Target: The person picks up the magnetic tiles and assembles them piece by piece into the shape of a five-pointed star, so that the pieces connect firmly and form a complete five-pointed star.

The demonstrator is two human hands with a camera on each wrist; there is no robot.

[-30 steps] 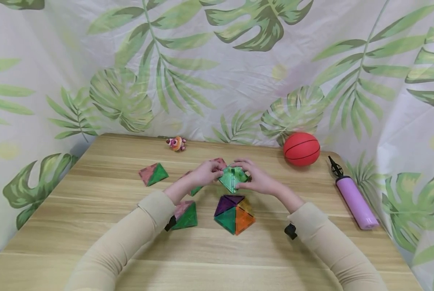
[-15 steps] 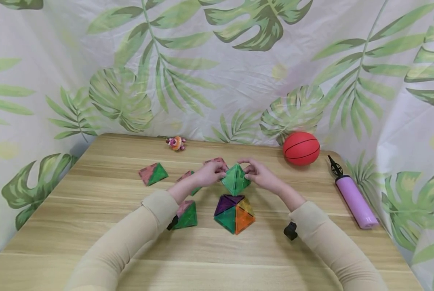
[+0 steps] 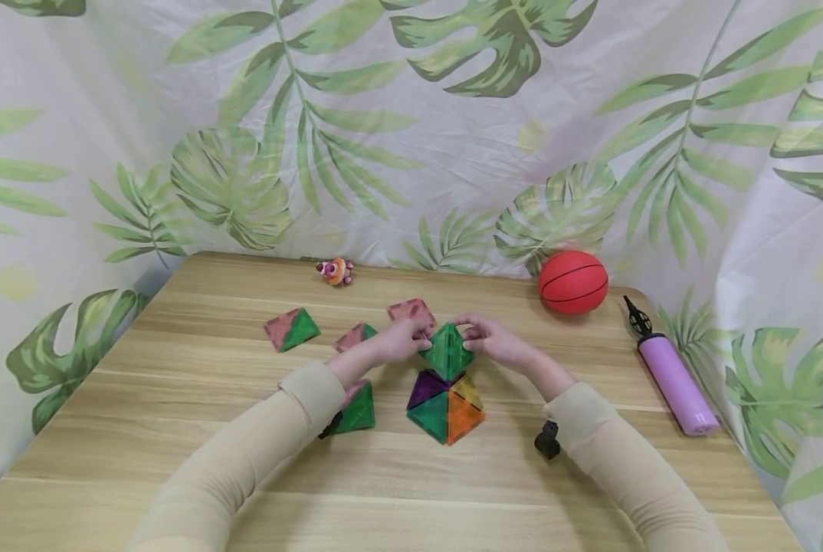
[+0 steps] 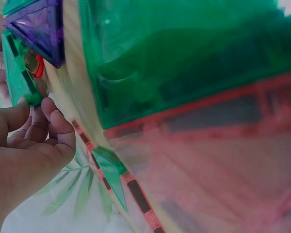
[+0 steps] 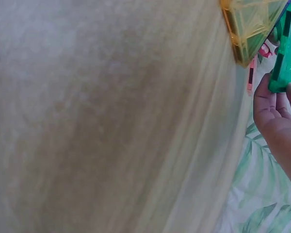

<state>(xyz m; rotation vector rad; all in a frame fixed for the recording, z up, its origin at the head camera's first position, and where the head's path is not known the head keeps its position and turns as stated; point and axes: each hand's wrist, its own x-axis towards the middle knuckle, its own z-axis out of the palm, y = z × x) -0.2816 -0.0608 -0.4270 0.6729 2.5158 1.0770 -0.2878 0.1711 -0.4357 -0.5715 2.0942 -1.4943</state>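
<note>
In the head view, my left hand (image 3: 403,341) and right hand (image 3: 493,341) pinch opposite corners of a piece of joined green triangular magnetic tiles (image 3: 449,351), folded along a middle ridge. Its lower tip overlaps the back edge of a multicoloured magnetic-tile shape (image 3: 447,414) with purple, green, orange and yellow triangles. From the left wrist, the thumb and fingers of the left hand (image 4: 36,141) pinch one end of the green tiles (image 4: 20,73). The right wrist view has the right hand (image 5: 279,114) pinching the other end of the green tiles (image 5: 285,53).
Red-and-green tile pairs lie to the left: one farther out (image 3: 292,330), one by the left forearm (image 3: 349,337), one nearer (image 3: 359,406). A red tile (image 3: 411,310) is behind the left hand. Farther off are a small toy figure (image 3: 336,271), a red ball (image 3: 573,282) and a purple pump (image 3: 677,383).
My right hand has changed its hold to a corner of the green tiles. Both hands have turned them upright and brought them down and nearer, over the back of the multicoloured shape.
</note>
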